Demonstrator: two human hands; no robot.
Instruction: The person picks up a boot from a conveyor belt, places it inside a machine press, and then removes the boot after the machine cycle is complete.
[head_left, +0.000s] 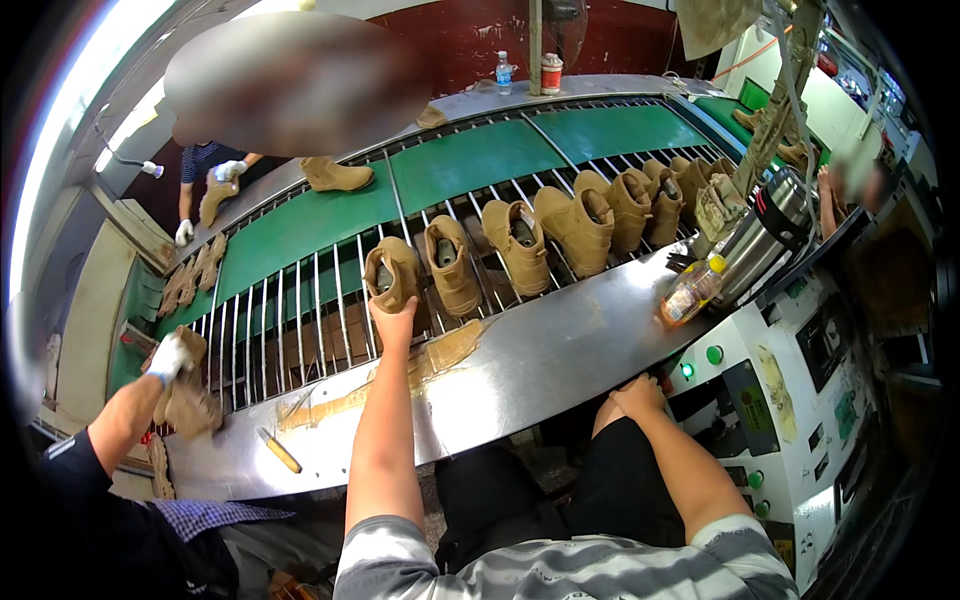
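Note:
A tan ankle boot (392, 268) stands on the metal bars at the near side of the line, its opening facing me. My left hand (394, 318) is closed on its heel from the near side. To its right is another tan boot (455, 265), followed by a row of similar boots (580, 225) running to the far right. My right hand (637, 397) rests on my bare right knee below the metal edge, fingers lying over it and holding nothing.
A green conveyor belt (470, 165) runs behind the bars. On the steel ledge (540, 350) lie a yellow-handled knife (279, 450), a drink bottle (692, 290) and a steel flask (770, 235). At left, a co-worker's gloved hand (172, 355) holds footwear; a control panel (750, 400) stands right.

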